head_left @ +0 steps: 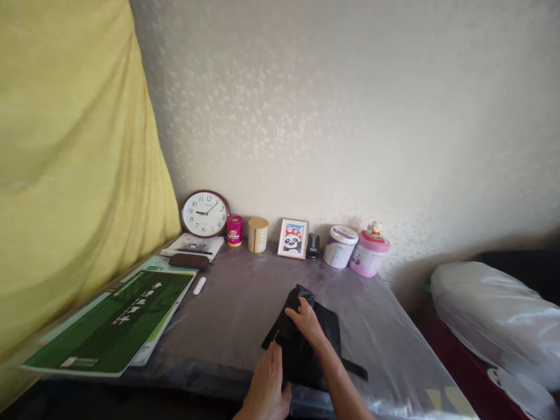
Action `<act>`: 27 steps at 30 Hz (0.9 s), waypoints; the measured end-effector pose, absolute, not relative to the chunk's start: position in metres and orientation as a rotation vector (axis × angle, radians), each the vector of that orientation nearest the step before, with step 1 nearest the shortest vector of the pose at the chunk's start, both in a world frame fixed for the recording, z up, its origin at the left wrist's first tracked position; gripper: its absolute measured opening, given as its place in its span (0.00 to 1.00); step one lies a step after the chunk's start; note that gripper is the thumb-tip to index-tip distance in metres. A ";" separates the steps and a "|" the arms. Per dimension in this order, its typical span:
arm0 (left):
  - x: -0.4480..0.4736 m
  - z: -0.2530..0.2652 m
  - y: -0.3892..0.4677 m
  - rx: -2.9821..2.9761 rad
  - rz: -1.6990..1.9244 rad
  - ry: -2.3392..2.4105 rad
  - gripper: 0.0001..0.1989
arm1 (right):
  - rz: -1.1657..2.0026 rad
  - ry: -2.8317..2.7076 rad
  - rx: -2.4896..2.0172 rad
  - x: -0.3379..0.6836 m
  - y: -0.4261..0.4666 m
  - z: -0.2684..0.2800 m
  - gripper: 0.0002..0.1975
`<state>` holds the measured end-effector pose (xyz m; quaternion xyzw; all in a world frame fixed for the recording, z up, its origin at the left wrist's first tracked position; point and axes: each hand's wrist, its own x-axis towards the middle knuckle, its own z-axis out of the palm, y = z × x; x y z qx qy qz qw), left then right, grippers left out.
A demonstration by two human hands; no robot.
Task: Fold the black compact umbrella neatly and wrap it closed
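A black, soft bag-like item lies on the table near its front edge, with a strap-like strip sticking out to the right. My right hand reaches across it, thumb and fingers closed on its raised upper part. My left hand is at its lower left side, fingers pressed together on the edge. A small orange bit shows just above the left fingertips; what it is I cannot make out. The palm side of both hands is hidden.
On the left of the plastic-covered table lie green books, a brown case and a white stick-like object. Along the wall stand a clock, tins, a framed panda picture, a stapler-like black object and round tubs.
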<state>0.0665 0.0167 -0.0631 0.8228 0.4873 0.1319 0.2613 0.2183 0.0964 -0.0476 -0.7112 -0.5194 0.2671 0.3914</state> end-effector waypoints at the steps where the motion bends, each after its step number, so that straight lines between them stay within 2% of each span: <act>1: 0.063 -0.066 0.017 2.216 0.369 1.308 0.42 | 0.694 -1.322 -1.828 0.218 0.096 -0.047 0.23; 4: 0.053 -0.070 0.014 2.224 0.452 1.270 0.45 | 0.775 -1.359 -1.822 0.215 0.093 -0.044 0.22; 9: 0.053 -0.050 0.008 2.369 0.519 1.409 0.45 | 0.912 -1.536 -1.649 0.207 0.086 -0.032 0.14; 14: 0.069 -0.037 0.010 2.409 0.342 1.275 0.43 | 0.648 -1.779 -1.640 0.202 0.079 -0.020 0.13; 18: 0.078 -0.046 0.013 2.366 0.239 1.321 0.45 | 0.570 -1.870 -1.630 0.200 0.065 -0.019 0.13; 22: 0.080 -0.047 0.014 2.357 0.128 1.342 0.47 | 0.296 -1.986 -1.444 0.206 0.053 -0.029 0.13; 27: 0.079 -0.057 0.020 2.331 0.239 1.289 0.48 | 0.046 -2.033 -1.359 0.233 0.075 -0.054 0.14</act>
